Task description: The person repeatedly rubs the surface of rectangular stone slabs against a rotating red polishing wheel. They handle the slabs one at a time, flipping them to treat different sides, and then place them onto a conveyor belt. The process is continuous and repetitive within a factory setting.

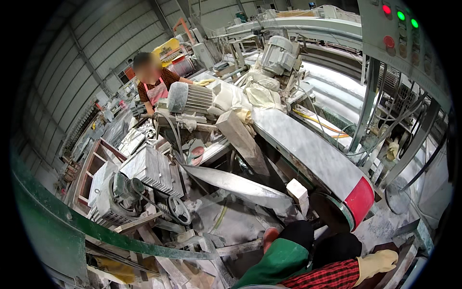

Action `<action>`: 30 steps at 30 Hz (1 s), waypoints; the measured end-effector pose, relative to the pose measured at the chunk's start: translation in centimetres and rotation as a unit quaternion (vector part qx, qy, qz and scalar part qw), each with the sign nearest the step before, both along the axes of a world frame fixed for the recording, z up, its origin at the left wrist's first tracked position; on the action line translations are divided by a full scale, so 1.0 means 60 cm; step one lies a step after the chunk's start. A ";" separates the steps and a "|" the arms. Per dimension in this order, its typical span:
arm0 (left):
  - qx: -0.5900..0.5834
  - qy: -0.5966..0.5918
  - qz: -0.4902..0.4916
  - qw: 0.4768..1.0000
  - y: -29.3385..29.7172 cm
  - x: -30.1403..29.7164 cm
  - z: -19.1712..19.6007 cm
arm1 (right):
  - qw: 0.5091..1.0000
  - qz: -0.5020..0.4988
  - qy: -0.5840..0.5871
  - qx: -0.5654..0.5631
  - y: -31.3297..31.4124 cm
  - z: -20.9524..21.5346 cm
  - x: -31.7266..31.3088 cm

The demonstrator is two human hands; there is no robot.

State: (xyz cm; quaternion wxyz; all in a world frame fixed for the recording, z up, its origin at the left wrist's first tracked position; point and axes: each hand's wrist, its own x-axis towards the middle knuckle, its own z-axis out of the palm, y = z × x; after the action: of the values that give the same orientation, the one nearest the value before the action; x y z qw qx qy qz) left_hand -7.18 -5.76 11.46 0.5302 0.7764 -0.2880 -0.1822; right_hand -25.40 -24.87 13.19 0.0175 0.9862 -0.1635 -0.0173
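My right hand [378, 266], in a cream rubber glove, is at the lower right, beyond a red-and-black checked sleeve [320, 277]. Its fingers look curled together by a dark brown surface; what they close on, if anything, is hidden. My left hand does not show. Green apron cloth [276, 262] and my dark-clad knees [337, 248] fill the bottom middle. Ahead of my knees runs a long pale belt [308, 144] with a red section [360, 202] at its rounded near end. My right hand is below that end, apart from it.
At the far left, a person [156, 79] in a pink apron rests a gloved hand [204, 82] beside a grey motor [190, 98]. A wooden post [243, 139] leans against the belt frame. A control panel [406, 38] with lit lamps hangs upper right. A green rail [110, 236] curves along the left.
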 end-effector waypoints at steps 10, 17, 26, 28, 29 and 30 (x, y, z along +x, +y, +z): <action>-0.005 -0.018 -0.016 1.000 -0.011 0.002 -0.001 | 0.988 -0.084 0.073 0.108 0.097 0.064 0.021; 0.005 -0.049 0.011 0.999 -0.005 -0.006 0.001 | 0.982 -0.101 0.099 0.127 0.107 0.059 0.027; 0.055 -0.002 -0.030 0.998 0.040 0.004 0.054 | 0.981 -0.111 0.065 0.146 0.094 0.073 0.022; 0.050 -0.004 -0.022 0.998 0.037 0.002 0.049 | 0.980 -0.113 0.060 0.153 0.089 0.075 0.022; 0.045 0.000 -0.024 0.999 0.040 0.002 0.053 | 0.979 -0.118 0.056 0.157 0.085 0.076 0.021; 0.039 0.005 -0.026 0.999 0.041 0.002 0.058 | 0.978 -0.122 0.054 0.161 0.081 0.075 0.018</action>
State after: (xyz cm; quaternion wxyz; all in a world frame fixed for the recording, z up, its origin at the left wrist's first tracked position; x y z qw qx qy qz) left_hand -7.09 -3.28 14.97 0.4959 0.7877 -0.2986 -0.2107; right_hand -24.32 -20.02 17.72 -0.1351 0.9463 -0.2766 -0.0983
